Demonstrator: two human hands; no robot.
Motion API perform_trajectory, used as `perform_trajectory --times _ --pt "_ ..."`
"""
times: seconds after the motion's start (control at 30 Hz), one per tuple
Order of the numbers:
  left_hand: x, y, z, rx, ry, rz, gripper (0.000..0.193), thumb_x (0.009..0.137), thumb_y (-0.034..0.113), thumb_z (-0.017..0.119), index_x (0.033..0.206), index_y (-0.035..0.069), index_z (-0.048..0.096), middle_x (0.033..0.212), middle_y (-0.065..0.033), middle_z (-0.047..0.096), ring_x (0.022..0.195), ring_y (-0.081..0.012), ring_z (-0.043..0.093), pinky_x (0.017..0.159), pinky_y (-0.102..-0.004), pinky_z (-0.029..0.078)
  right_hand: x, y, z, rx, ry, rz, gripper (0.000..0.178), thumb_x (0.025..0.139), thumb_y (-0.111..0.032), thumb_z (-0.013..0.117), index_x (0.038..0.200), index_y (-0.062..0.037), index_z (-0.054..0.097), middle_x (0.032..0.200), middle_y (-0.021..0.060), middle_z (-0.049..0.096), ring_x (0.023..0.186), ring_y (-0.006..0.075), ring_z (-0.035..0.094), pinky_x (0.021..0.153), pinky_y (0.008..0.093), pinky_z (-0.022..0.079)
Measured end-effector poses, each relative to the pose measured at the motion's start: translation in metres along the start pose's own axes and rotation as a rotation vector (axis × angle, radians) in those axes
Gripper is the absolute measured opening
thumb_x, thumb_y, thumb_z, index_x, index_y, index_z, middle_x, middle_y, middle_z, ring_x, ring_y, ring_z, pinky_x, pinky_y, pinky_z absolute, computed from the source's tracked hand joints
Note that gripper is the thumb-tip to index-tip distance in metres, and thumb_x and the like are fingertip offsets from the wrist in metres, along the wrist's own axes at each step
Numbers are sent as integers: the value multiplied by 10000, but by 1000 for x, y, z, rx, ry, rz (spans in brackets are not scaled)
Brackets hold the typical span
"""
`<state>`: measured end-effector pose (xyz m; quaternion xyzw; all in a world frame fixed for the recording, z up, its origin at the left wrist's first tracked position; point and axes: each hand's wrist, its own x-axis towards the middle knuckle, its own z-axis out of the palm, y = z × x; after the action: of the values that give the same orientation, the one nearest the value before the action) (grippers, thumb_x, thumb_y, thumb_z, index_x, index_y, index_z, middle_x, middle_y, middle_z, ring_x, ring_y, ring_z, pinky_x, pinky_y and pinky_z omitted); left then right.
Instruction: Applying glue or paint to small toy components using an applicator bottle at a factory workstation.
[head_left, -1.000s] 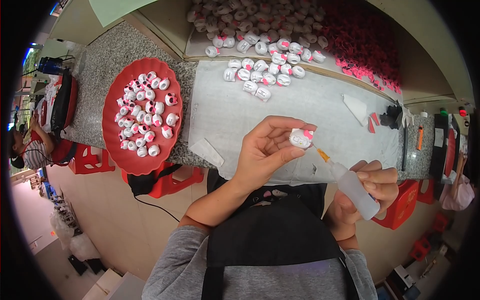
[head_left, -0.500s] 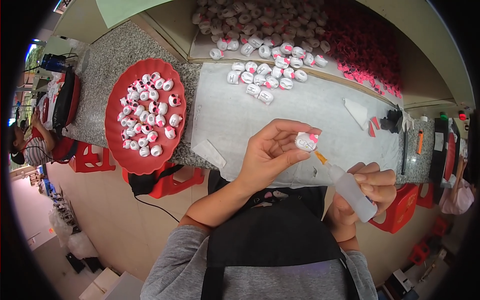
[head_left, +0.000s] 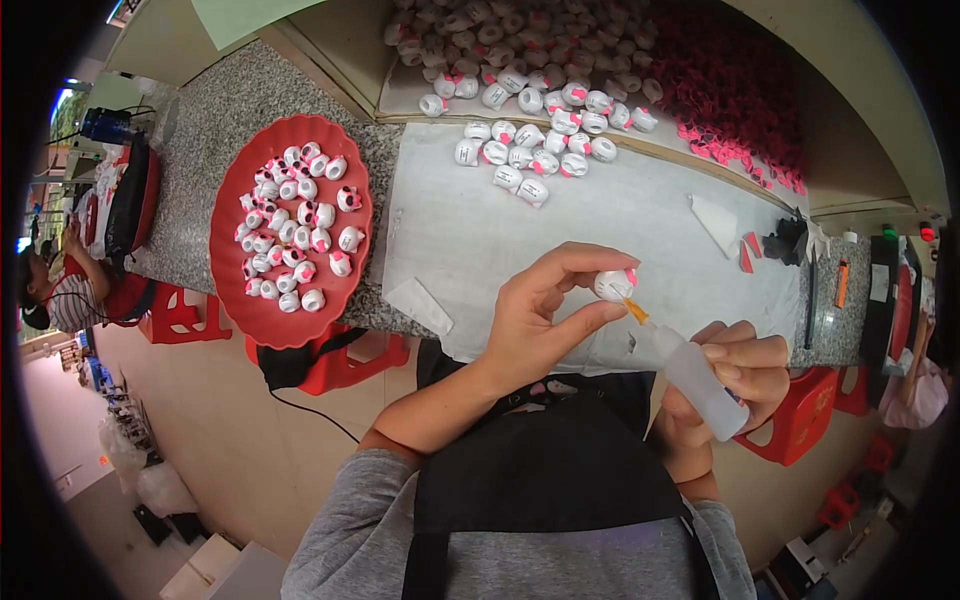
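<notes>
Between the thumb and fingers of my left hand (head_left: 550,315) is a small white toy head (head_left: 613,285) with a pink bow at its upper edge. My right hand (head_left: 735,375) is wrapped round a translucent squeeze bottle (head_left: 700,385), tilted up toward the left. Its narrow orange tip (head_left: 635,311) meets the lower right of the toy head, or comes very close to it; I cannot tell which. Beneath both hands lies a pale work sheet (head_left: 450,225). Several more white toy heads (head_left: 533,191) rest on the sheet's far side.
A scalloped red tray (head_left: 222,275) with many toy heads, some with dark glasses, stands at the left. At the back, a shelf holds piled white heads (head_left: 520,50) and small pink pieces (head_left: 730,110). An orange cutter (head_left: 841,284) lies at the right. Another person (head_left: 70,285) sits far left.
The toy head has turned in my left fingers and its bow now sits higher. The bottle has shifted slightly left, its tip closer in over the head.
</notes>
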<state>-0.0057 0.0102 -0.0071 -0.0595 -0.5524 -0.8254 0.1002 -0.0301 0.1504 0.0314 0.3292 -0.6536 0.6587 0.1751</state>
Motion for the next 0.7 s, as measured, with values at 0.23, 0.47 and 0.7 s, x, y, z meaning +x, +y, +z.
perform_trajectory --times 0.23,0.47,0.7 --pt "0 -2 -1 79 38 16 315 676 -91 513 978 -42 442 1007 -155 466 972 -222 446 832 -325 348 -1 -2 -5 9 -49 28 374 577 -162 707 776 -69 404 736 42 410 544 100 392 460 198 357" --pt "2 -1 1 88 23 41 308 676 -100 508 971 -31 447 1010 -157 463 978 -228 444 832 -324 347 1 0 -12 9 -35 16 451 489 -59 748 820 -54 442 792 70 432 596 138 462 511 231 415" --pt "5 8 -14 -12 192 17 346 676 -60 529 1001 -15 419 993 -157 490 884 -165 494 763 -267 400 22 18 -25 28 -11 117 315 606 -72 648 778 -55 385 754 70 414 545 108 400 482 211 373"
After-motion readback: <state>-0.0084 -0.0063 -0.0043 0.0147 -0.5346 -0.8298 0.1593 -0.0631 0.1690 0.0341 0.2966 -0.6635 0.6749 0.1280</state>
